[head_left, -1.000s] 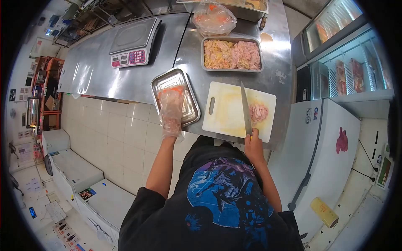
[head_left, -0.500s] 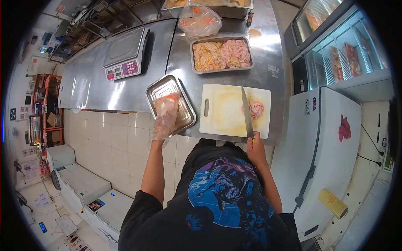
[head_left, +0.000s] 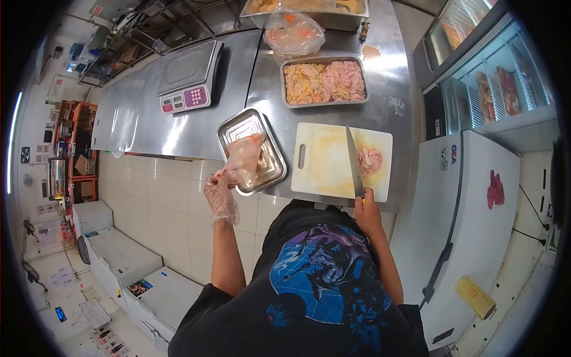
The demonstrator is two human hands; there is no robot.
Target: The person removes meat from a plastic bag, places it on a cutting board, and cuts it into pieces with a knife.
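While the right hand [head_left: 367, 209] clenched the handle of a long steel-bladed kitchen knife [head_left: 354, 162], its blade lay flat across the white plastic cutting board [head_left: 324, 160], tip toward twelve o'clock. A small heap of pale pink raw meat [head_left: 370, 159] sat on the board just at three o'clock of the blade. The left hand [head_left: 221, 195], gloved in thin clear plastic, hung off the near edge of the stainless steel worktop [head_left: 178, 125], over the tiled floor; its fingers gripped the lower end of a clear plastic bag holding pink meat [head_left: 245, 159]. That bag stretched up toward one o'clock and rested in the shiny rectangular metal tray [head_left: 238, 126], which stood at nine o'clock of the board, just beside it.

At twelve o'clock of the board stood a deeper steel pan filled with yellow and pink raw meat pieces [head_left: 324, 81], and beyond it a knotted clear bag with orange contents [head_left: 293, 33]. A grey digital weighing scale with pink keys [head_left: 189, 76] stood at eleven o'clock, well apart from the tray.
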